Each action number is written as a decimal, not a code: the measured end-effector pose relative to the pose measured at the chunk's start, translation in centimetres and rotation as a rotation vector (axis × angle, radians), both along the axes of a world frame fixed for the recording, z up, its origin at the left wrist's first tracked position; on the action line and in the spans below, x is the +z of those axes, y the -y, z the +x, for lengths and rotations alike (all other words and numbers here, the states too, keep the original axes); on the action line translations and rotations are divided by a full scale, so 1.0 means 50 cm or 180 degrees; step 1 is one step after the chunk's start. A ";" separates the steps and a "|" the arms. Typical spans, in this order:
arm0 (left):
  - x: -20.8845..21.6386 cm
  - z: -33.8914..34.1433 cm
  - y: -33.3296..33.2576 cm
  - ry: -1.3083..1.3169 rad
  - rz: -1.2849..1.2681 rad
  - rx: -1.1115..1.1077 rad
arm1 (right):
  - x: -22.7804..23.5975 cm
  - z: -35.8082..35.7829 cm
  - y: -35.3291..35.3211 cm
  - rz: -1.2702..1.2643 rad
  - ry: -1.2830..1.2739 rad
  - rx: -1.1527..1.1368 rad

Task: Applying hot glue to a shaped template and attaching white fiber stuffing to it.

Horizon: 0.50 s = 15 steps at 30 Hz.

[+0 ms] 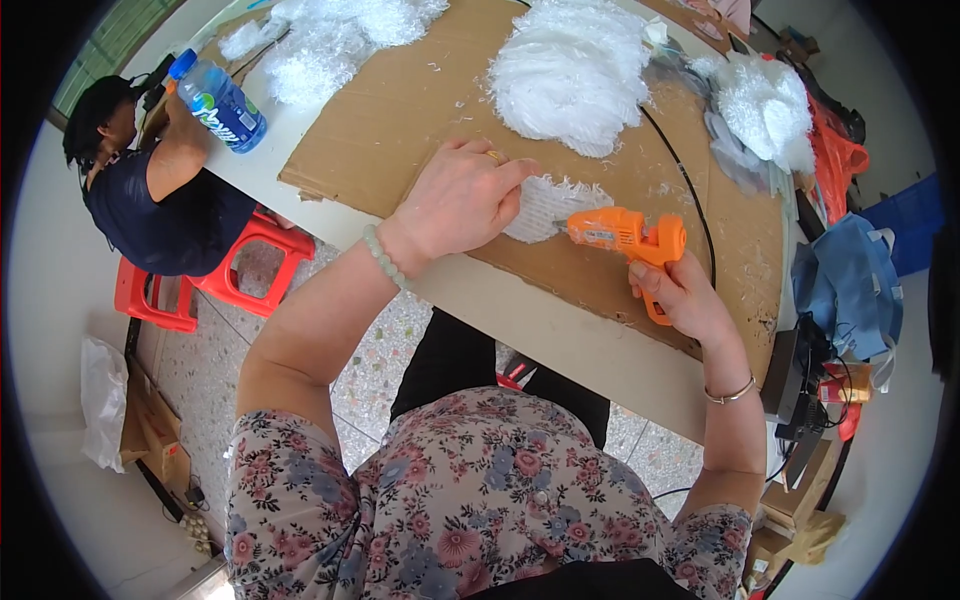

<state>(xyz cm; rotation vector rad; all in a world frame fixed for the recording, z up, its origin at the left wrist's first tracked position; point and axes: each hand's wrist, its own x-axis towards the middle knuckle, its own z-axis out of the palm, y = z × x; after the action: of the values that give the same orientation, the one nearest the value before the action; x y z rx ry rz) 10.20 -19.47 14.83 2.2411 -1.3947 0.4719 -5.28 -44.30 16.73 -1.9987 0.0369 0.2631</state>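
Observation:
In my right hand (685, 297) is an orange hot glue gun (625, 232), with my fingers wrapped round its handle. Its nozzle points left and reaches the right part of a small white piece with a fringed edge (545, 212), which lies on a brown cardboard sheet (390, 120). My left hand (465, 200) is closed at the left side of this piece, its fingers curled and the index finger reaching over the upper edge. Whatever those fingertips hold, if anything, is hidden beneath the hand. A large pile of white fringed pieces (570, 75) sits just beyond.
A black cable (683, 170) crosses the cardboard at the right. White shredded material lies in heaps at the far left (330, 45) and right (765, 110). A blue-capped bottle (218, 102) stands at the left edge. Another person (165, 200) sits there beside red stools (262, 262).

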 end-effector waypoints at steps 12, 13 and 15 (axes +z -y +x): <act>-0.007 0.012 -0.002 -0.0023 -0.0026 0.0036 | 0.015 0.002 -0.022 -0.0124 -0.0105 0.0108; -0.007 0.013 -0.001 -0.0021 -0.0027 0.0036 | 0.016 0.003 -0.025 -0.0101 -0.0109 0.0130; -0.009 0.015 0.000 -0.0041 -0.0142 0.0036 | 0.011 0.005 -0.028 -0.0050 -0.0047 0.0167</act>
<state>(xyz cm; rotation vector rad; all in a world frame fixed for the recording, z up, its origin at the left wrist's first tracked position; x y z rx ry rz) 10.93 -19.49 14.38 2.2136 -1.3527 0.4868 -5.02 -42.91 17.30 -2.0153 -0.0043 0.3122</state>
